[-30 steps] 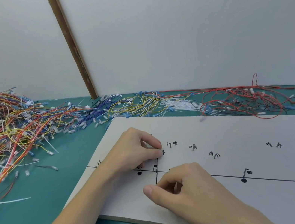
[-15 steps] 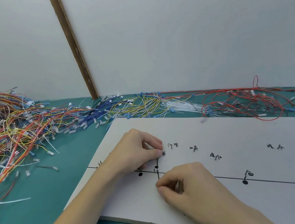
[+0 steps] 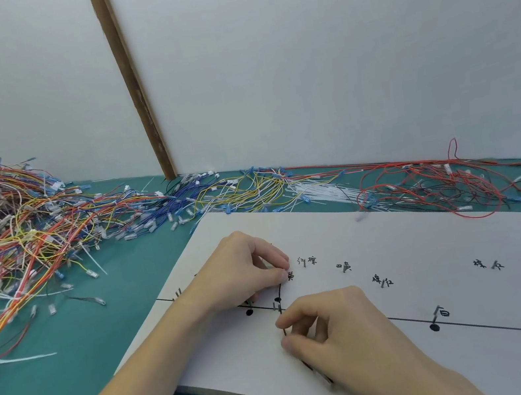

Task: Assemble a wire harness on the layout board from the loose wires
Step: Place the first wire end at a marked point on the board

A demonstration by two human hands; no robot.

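Stage: early, board [image 3: 399, 242] nearly bare | your left hand [image 3: 237, 271] and right hand [image 3: 338, 330] fingers pinch one dark wire [image 3: 278, 293] | loose wires [image 3: 32, 234] wait on bench [image 3: 56, 372]

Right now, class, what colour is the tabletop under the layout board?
Teal green tabletop, seen clearly in the head view beside the white layout board.

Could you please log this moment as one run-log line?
step: routing black wire on board | left hand: pinches wire end | right hand: pinches wire lower down | loose wires: piled behind
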